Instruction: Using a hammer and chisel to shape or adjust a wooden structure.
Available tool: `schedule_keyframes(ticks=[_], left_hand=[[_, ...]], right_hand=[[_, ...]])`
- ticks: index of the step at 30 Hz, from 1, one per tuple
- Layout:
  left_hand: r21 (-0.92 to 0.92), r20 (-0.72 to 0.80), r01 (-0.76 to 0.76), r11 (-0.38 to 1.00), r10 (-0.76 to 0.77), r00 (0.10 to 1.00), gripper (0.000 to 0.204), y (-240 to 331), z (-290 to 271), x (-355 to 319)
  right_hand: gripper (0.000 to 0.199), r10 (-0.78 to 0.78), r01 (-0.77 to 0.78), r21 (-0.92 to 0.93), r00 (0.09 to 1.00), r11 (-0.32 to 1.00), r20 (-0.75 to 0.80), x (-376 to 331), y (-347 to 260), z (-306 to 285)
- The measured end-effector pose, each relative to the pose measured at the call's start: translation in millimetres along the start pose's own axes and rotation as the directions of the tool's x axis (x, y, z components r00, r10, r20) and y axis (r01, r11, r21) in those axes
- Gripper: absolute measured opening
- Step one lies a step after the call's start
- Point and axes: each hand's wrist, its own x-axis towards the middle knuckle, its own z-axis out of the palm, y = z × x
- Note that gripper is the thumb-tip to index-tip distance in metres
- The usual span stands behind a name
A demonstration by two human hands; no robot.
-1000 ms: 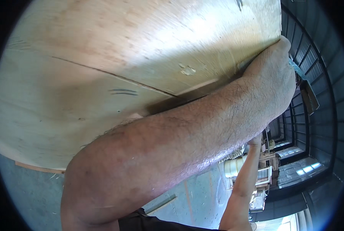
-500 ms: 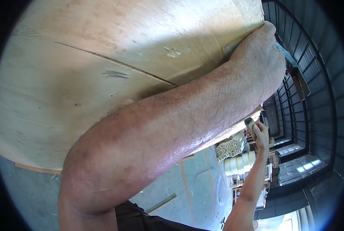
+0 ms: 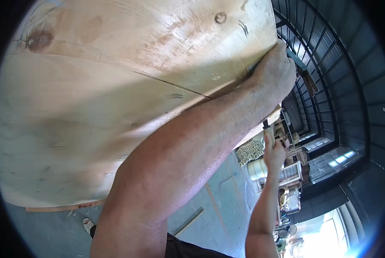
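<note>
A big pale plywood panel (image 3: 93, 99), with knots and a dark seam, fills the upper left. My left forearm crosses beside it, and my left hand (image 3: 282, 64) lies against the panel's right edge. The fingers of that hand are bent away and hidden, so what they grip is not visible. Farther right and lower, my right hand (image 3: 274, 155) is closed around a pale-handled tool (image 3: 270, 136) held upright. Its dark upper end is close to the panel's lower edge, and its exact kind cannot be made out.
Off-white round tubs (image 3: 257, 169) and a stack of pale curved pieces (image 3: 249, 151) stand behind the right arm. A wooden strip (image 3: 190, 221) lies on the grey floor. A shod foot (image 3: 88, 225) shows at lower left. Shelving (image 3: 292, 174) stands at right, under dark roof beams.
The view has shifted, bringing more of the panel into sight. My right hand has turned, and the tool now points up with more of its pale handle showing. My left hand stays at the panel edge.
</note>
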Motion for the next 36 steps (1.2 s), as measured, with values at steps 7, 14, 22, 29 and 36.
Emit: schedule_keyframes(ticks=[7,14,22,29,36], left_hand=[[-0.079,-0.054,-0.008,0.997,0.004,0.999,0.039,-1.9,-6.9,-4.6],[-0.04,0.041,-0.017,0.999,0.019,0.999,0.043,1.3,-3.1,2.6],[-0.117,-0.022,0.029,0.993,-0.032,0.999,0.037,-6.3,-5.6,-44.3],[-0.133,0.001,0.186,0.974,-0.187,0.982,0.032,-21.7,0.0,-83.1],[-0.167,-0.023,0.276,0.947,-0.283,0.959,0.03,-9.3,-10.2,-86.1]], right_hand=[[0.048,0.203,-0.4,0.633,0.91,0.663,0.362,-15.8,-3.8,24.0],[0.048,0.237,-0.446,0.645,0.891,0.62,0.388,-11.7,-17.9,25.2],[0.049,0.292,-0.373,0.697,0.926,0.612,0.24,-41.3,-48.0,41.2],[0.052,0.009,-0.171,0.932,0.984,0.32,0.178,-13.6,84.0,151.9],[0.049,0.176,-0.513,0.857,0.84,-0.053,0.513,-52.6,26.1,168.3]])
